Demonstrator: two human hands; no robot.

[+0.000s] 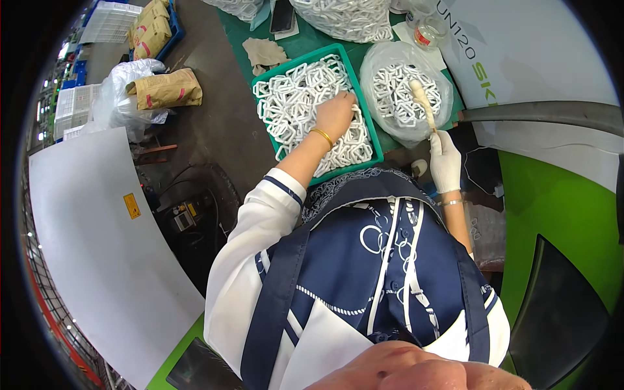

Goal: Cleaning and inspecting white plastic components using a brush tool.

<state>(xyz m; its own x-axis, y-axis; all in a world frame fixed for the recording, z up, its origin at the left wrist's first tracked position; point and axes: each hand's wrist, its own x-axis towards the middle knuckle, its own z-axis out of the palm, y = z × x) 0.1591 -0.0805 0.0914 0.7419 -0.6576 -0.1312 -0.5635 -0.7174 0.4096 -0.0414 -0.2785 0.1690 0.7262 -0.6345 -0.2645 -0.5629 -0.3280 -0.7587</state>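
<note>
I see the left hand (335, 114) lying spread on white rings (292, 97) in the green tray (351, 62); the gloved right hand (444, 159) pinches a pale stick (423, 102).

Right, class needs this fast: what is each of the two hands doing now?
Left hand: bare, resting in the green tray of white rings; grip hidden.
Right hand: gloved, closed on a pale stick.

Just the one view here, a fisheye worn on the person's head, looking pretty much straight down past their chest at a green-covered table (240, 29) ahead of them. It sits close enough that the torso fills the lower half, and both forearms come up from it toward the table. Edges bend hard near the rim, so the floor at left is probably farther off than it looks.
</note>
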